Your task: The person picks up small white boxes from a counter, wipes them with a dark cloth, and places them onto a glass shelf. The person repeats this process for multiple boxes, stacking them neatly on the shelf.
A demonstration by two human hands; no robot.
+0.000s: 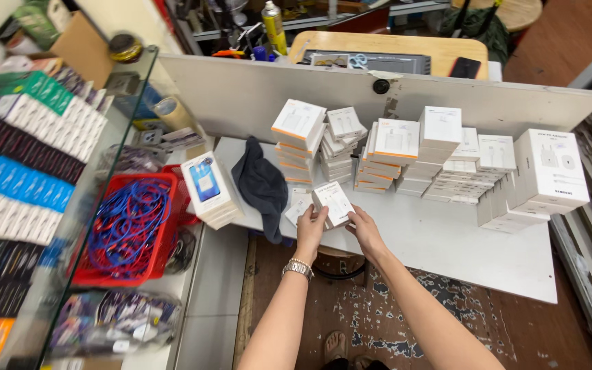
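Two hands share one small white box above the near edge of the white desk: the left hand holds its lower corner, the right hand its side. Steady, level fingers would likely keep it from tipping toward the stacked boxes behind.

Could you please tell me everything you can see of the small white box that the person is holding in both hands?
The small white box is a flat, squarish carton, apparently cardboard, with a faint pale picture on its top face. It looks closed and is tilted, one corner pointing away from the person. The left hand grips its near left edge; the right hand touches its right side. It sits low over the white table, in front of the stacks of white boxes.
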